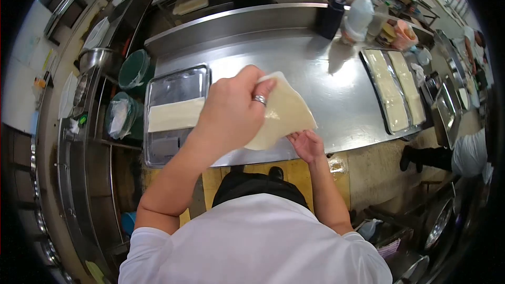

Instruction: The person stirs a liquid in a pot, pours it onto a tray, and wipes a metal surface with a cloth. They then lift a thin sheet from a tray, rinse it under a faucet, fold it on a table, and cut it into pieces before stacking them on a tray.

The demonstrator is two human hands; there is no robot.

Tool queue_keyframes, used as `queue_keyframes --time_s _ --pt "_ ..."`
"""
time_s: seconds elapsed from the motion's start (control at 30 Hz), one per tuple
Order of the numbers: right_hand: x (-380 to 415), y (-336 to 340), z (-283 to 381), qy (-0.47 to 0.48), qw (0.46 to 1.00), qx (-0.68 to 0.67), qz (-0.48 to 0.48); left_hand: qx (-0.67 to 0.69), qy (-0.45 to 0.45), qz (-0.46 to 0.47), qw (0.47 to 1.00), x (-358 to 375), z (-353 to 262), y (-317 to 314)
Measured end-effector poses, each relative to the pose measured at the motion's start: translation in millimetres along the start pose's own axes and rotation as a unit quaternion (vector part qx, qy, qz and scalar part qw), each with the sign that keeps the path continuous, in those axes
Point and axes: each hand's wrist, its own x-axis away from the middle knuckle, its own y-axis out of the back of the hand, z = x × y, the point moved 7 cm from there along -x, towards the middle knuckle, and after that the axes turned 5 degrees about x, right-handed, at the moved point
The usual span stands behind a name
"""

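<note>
A pale, flat sheet of dough (286,110) hangs in the air above the front of the steel table. My left hand (234,108), with a ring on one finger, is closed on its upper edge. Lower down, my right hand (307,145) has its palm turned up and its fingers curled at the sheet's bottom right corner; the fingertips are partly hidden by the dough. To the left, a metal tray (179,80) carries one long dough strip (176,114), whose right end is behind my left arm.
The steel table (236,47) has a raised back edge. A dark tray (386,121) with two dough strips (386,89) lies on the right. A dark bottle (331,18) and bags stand at the back right. Green bins (134,68) are at the left. Other people are farther off.
</note>
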Motion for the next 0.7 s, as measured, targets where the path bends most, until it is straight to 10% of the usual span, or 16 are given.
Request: queue_keyframes --time_s 0.4,0.7 --pt "-80 -86 -166 -0.174 0.908 0.371 -0.089 -0.073 0.308 -0.09 0.944 128 370 159" --pt "-194 -118 -283 -0.171 0.847 0.478 -0.157 0.021 0.356 -0.151 0.922 174 550 229"
